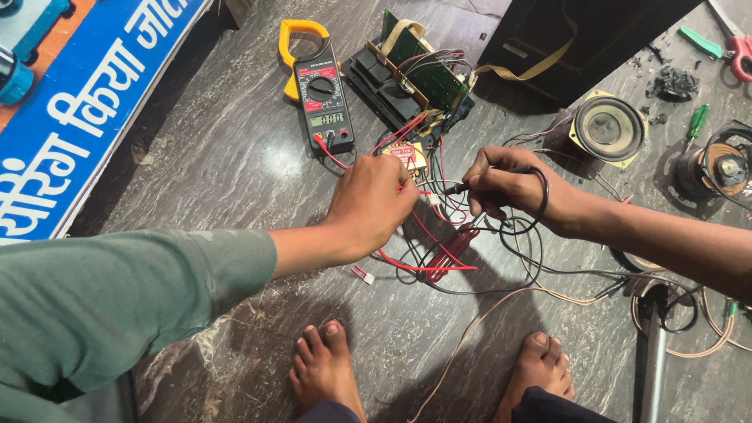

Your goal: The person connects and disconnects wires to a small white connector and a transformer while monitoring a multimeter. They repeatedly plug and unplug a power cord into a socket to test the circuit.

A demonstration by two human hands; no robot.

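Here the left hand, reaching out of a green sleeve, is curled shut around a red test probe whose tip is hidden under the fingers, right beside the small transformer with a yellow and red label that sits on the dark marbled floor. The right hand pinches a black test probe between thumb and fingers, its point aimed left toward the same transformer, and the probe's black lead loops around the wrist. Both hands are close together, just apart, over a tangle of red, black and white wires. A red lead runs from under the left hand back to the clamp meter, a black and red body with yellow jaws and a grey display, lying just beyond the left hand. Right of the meter, a green circuit board stands tilted on a black chassis, with bundled wires running down to the transformer. A loudspeaker on a yellowish square frame lies near the right forearm, and a 2nd, darker speaker sits at the right edge. A green-handled screwdriver lies between them. 2 bare feet rest at the bottom of the view.
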